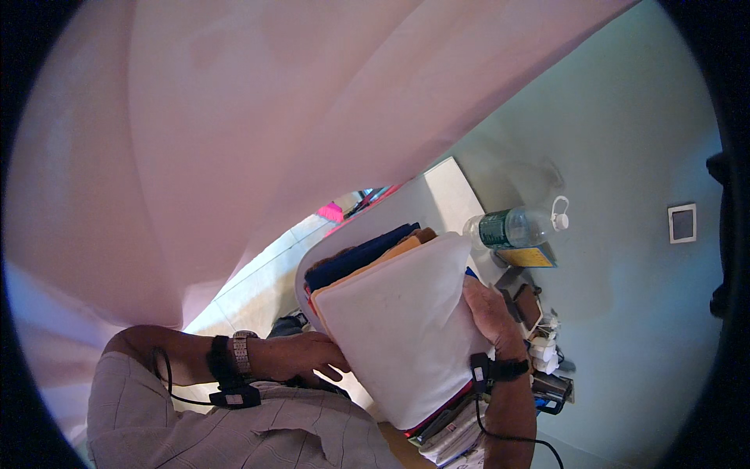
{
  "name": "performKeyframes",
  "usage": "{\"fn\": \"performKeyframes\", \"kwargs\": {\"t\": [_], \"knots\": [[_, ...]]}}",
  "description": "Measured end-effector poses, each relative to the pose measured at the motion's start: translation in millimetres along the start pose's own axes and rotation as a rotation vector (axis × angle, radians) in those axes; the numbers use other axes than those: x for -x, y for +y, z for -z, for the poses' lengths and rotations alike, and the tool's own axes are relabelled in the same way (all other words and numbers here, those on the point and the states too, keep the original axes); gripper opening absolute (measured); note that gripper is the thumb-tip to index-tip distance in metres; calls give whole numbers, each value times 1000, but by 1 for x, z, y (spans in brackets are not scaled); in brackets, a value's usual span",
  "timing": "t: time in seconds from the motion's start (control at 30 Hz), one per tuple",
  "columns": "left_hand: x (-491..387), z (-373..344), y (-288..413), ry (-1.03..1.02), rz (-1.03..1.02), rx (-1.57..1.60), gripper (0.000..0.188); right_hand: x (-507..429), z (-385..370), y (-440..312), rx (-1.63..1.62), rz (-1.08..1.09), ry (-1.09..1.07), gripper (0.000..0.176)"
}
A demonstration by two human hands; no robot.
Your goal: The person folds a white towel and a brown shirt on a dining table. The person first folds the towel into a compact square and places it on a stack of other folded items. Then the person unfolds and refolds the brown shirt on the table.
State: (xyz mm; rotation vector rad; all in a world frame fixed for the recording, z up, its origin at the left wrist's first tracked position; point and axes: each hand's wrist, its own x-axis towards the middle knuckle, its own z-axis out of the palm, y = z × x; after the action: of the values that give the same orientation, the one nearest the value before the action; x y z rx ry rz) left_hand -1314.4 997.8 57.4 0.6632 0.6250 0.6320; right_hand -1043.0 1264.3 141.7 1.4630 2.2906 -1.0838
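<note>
Before me is a smooth white folded cloth (pixel 398 322), tilted, with orange cloth (pixel 369 264), navy cloth (pixel 357 255) and a bit of brown cloth behind its far edge. My left hand (pixel 310 356) grips its left edge, some fingers showing below and others hidden. A metal-band watch (pixel 242 352) and a black strap with a small cabled device are on that wrist. On the opposite side, my right hand (pixel 489 311) holds the white cloth's right edge, with its fingertips partly hidden. A similar black strapped device (pixel 483 370) sits on the right wrist.
Pink fabric (pixel 234 117) hangs across the upper left. A pale table (pixel 454 187) stands behind the cloths, carrying a large plastic bottle (pixel 515 227). Cables, a brown case (pixel 527 306) and small items line the wall. More folded cloths (pixel 457 434) lie near my right forearm.
</note>
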Motion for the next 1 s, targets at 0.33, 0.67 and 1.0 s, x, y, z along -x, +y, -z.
{"fn": "performKeyframes", "kwargs": {"t": [0.33,0.67,1.0], "knots": [[-8,5,7,-76,-225,-532,67,9,-16,11,330,251,-41,34],[-5,3,10,-9,-46,-754,39,23,-9,-17,-39,16,160,47],[-34,52,-97,5,260,-308,37,150,-34,11,0,292,781,37]]}}
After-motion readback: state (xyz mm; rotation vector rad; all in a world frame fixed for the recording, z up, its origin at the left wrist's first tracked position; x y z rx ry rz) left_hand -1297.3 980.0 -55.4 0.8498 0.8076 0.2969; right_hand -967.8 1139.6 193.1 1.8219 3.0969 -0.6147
